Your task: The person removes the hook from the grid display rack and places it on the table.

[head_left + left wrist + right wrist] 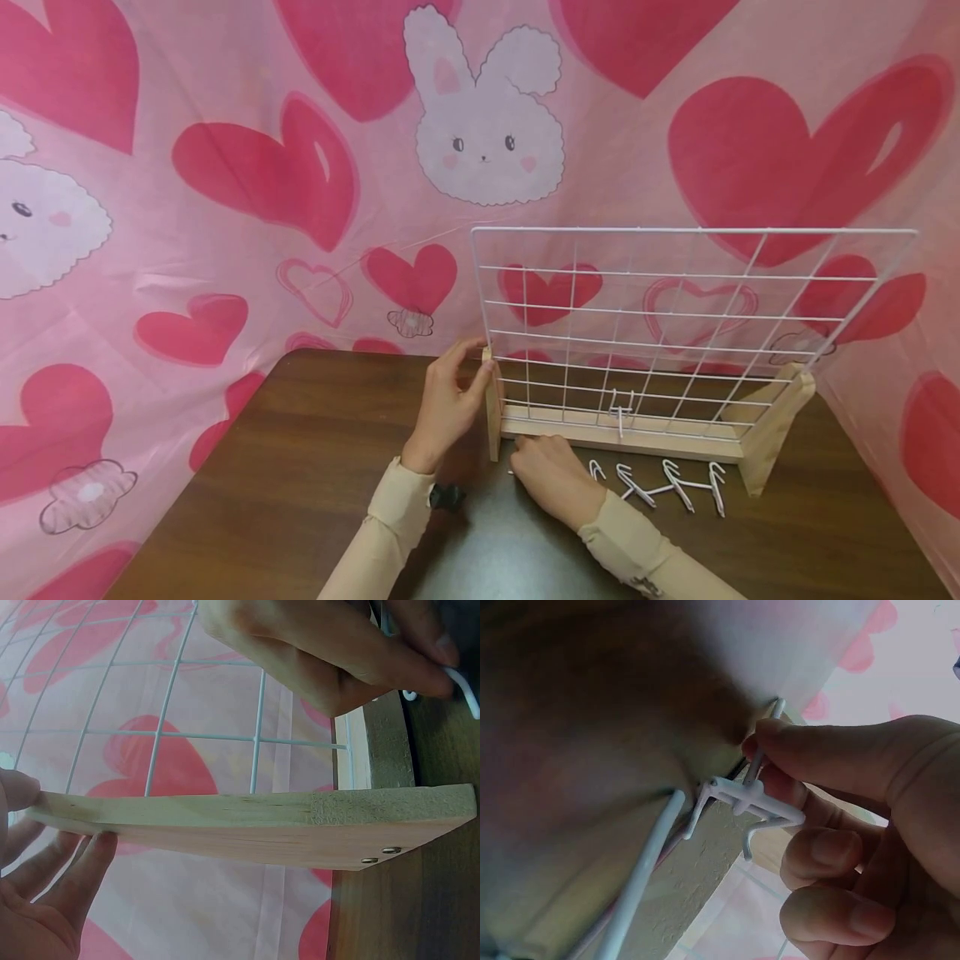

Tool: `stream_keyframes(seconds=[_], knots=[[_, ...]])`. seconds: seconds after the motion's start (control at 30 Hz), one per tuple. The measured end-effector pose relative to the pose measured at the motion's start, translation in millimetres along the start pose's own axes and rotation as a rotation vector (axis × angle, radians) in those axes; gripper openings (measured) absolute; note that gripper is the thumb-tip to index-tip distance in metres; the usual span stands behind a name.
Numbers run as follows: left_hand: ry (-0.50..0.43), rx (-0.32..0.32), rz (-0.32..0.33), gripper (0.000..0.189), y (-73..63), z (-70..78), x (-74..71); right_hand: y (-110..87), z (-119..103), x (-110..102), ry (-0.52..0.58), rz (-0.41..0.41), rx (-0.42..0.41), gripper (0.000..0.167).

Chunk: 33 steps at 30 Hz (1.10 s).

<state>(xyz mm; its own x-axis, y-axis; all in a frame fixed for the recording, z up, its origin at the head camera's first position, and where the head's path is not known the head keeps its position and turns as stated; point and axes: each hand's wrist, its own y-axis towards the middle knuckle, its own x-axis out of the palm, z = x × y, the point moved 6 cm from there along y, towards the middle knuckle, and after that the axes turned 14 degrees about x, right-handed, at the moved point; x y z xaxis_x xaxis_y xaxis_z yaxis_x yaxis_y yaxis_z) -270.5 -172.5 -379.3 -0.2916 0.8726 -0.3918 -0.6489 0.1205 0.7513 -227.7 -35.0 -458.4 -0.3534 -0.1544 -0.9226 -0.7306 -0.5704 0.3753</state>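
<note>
A white wire grid [652, 310] leans back in a wooden stand. At the stand's left side panel [492, 417], my left hand [446, 408] grips the upper end, thumb on one face and fingers on the other, as the left wrist view shows. My right hand [558, 479] is low in front of the base board [570, 426], near that panel. Between its thumb and index finger it pinches a white hook [754, 799] by the straight prong, its bent clip ends pointing away from the fingertips. Another white hook [620, 412] hangs on the lower grid.
Several white hooks [678, 487] lie in a row on the dark wooden table [300, 492], right of my right hand. The stand's right side panel [772, 437] rises behind them. A pink cloth with hearts and rabbits [315, 50] hangs behind the table.
</note>
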Motion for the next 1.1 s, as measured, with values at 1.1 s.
stream_keyframes(seconds=[1.1], knots=[[-0.014,-0.005,-0.003,0.029,0.7,0.1,-0.2,-6.9,17,-42,0.111,0.129,-0.006,0.018]])
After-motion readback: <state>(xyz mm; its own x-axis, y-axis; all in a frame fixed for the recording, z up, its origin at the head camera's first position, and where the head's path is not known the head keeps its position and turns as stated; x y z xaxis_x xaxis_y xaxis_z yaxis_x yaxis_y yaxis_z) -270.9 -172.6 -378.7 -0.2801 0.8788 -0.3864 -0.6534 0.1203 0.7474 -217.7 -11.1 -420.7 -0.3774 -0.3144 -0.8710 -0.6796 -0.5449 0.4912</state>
